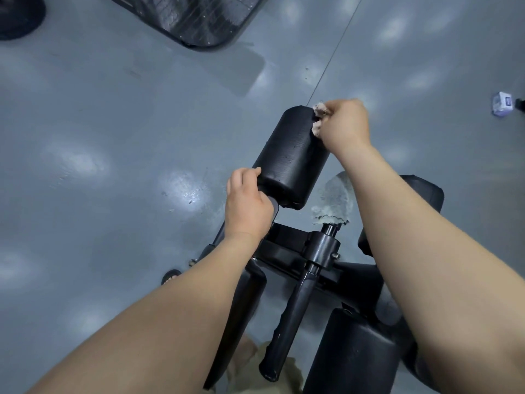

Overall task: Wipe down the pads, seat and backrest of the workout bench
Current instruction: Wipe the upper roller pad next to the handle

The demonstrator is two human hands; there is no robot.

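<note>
Right grip [345, 123]: closed tight on a crumpled pale cloth [318, 118], pressing it against the far end of the roller pad [289, 157].
Left grip [247, 203]: fingers curled round the near end of the same pad, thumb along its edge.
Roller pad: black, cylindrical, tilted away, held between both grips, above the bench frame [321, 245].
Other pads: worn pad [335, 200] with grey foam showing, just beside the right forearm; lower pad [352, 351], black, at lower right.
Floor [113, 109]: grey, glossy; small box [501, 103] at far right, well apart.
</note>
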